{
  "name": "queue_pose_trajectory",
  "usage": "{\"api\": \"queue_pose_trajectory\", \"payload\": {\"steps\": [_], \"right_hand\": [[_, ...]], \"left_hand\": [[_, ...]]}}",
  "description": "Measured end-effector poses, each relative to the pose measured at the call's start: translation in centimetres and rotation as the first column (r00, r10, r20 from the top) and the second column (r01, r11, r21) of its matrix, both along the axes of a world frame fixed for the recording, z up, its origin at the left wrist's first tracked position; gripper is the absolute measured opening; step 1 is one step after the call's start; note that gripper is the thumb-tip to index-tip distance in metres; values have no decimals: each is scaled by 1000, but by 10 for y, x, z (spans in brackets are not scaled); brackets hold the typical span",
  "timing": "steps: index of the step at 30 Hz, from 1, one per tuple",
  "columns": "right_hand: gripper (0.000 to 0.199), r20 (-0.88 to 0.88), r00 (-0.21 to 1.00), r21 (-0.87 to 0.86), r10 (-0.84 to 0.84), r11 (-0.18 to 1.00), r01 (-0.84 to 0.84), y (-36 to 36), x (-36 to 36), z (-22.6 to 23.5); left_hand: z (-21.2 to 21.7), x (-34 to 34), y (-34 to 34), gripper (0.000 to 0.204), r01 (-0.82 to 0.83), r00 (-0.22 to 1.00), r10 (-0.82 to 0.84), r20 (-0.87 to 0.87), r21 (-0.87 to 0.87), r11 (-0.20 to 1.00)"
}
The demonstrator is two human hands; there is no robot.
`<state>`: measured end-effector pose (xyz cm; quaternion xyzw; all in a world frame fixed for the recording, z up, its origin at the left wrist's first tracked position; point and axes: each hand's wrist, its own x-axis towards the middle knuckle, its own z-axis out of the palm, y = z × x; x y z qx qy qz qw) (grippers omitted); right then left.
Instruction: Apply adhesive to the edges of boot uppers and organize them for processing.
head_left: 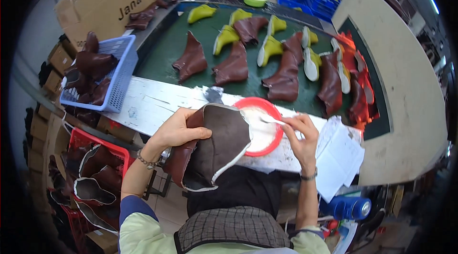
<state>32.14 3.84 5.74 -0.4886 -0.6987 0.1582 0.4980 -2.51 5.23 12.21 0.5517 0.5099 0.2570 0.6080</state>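
left hand clamped on leather, right hand at the bowl!
the left hand grips the brown boot upper at mid-view; at its two o'clock, the right hand pinches a white tool over the red bowl of white paste.

The upper is brown, the bowl red.

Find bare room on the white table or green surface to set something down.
The white table is bare between the blue basket and the left hand; the green surface, left of its leftmost brown leather piece. Crowded: the green surface's right half, with more leather pieces and yellow-green shoe forms, and the white table right of the red bowl, under papers.
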Motion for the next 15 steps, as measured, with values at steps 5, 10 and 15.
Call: {"api": "queue_pose_trajectory", "payload": {"steps": [5,10,15], "right_hand": [[17,123,989,91,77,992,-89,16,-25,26],[17,47,998,111,38,993,-43,6,-38,17],[20,-3,999,55,41,998,-41,-12,-54,6]], "left_hand": [[2,4,-3,22,82,994,-87,71,78,994],[2,-2,-9,25,-170,964,110,243,242,955],[-6,-1,-11,23,-302,936,225,271,291,908]]}}
